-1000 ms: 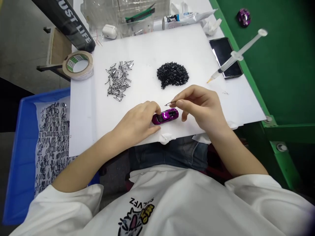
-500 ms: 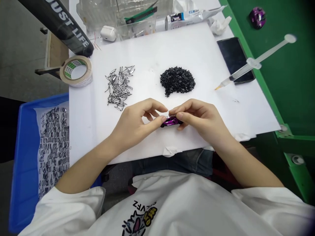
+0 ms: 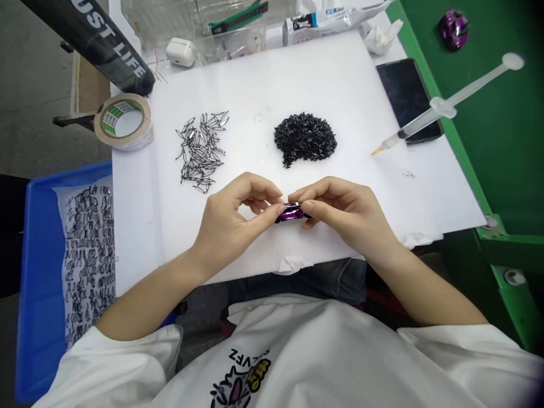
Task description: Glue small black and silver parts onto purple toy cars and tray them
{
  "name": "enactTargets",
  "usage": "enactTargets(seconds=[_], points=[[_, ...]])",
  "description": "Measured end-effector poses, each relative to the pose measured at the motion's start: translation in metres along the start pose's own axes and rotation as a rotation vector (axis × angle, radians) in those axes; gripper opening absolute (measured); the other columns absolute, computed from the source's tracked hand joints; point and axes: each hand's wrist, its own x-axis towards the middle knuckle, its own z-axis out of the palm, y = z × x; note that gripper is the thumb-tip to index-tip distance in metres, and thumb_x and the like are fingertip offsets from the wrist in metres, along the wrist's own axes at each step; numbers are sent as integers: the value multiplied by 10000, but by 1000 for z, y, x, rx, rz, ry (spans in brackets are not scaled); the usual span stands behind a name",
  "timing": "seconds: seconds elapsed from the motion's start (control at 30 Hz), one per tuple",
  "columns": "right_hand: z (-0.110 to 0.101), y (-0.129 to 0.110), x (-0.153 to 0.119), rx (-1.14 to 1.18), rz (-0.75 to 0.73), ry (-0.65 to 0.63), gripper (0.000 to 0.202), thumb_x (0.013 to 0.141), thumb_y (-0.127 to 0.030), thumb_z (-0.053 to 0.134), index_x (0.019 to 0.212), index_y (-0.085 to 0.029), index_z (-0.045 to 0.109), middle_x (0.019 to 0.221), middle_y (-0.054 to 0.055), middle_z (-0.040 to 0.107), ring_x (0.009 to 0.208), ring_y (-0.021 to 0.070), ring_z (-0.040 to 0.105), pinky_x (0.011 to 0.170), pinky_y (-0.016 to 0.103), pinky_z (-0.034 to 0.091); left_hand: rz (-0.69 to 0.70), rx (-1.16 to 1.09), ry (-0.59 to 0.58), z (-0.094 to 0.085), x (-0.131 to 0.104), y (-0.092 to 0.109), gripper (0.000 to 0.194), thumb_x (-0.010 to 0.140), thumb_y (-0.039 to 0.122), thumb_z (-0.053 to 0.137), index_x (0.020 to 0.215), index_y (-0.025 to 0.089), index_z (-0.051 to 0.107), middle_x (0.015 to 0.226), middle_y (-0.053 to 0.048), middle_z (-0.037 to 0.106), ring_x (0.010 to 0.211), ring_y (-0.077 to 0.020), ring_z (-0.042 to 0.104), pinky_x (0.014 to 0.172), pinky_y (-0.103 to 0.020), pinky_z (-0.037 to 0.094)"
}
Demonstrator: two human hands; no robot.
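A small shiny purple toy car [image 3: 292,213] is held between both hands above the near part of the white board [image 3: 246,85]. My left hand [image 3: 238,215] pinches its left end between thumb and fingers. My right hand [image 3: 340,209] grips the right end, thumb on the near side and fingertips along the top. Whatever small piece may lie under the fingertips is hidden. Beyond the hands lie a heap of small black pieces [image 3: 305,137] and, to the left, a loose pile of thin clear pieces with black outlines [image 3: 202,150].
At the right, a syringe with an orange tip [image 3: 419,123] lies across a dark phone [image 3: 402,90]. A tape roll [image 3: 123,122] and a black cylinder [image 3: 114,48] stand left. A blue bin [image 3: 38,272] holds a sheet of dark-outlined pieces. Another purple toy car [image 3: 453,30] sits on the green surface.
Left fingertips have come closer to the toy car and now touch its top left. Both hands and the car appear slightly further left; the whole view has shifted a little.
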Motion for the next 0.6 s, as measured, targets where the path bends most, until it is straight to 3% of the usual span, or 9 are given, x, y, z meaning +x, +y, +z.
enactTargets(seconds=[0.23,0.6], points=[[0,2,-3,108,-26,-6,81,847,-295,549,833,-215,560,921,4,672,917,151,638,582,220,573,54,321,-24,-4,-6,7,83,740,127,614,764,194,571,700,43,619,631,-95,520,611,-238,460],[0,1,-5,85,-20,-30,91,855,-299,535,833,-213,554,943,17,669,908,154,639,597,232,572,19,361,-102,-3,-4,10,86,756,121,580,756,202,553,673,52,597,640,-95,520,621,-234,447]])
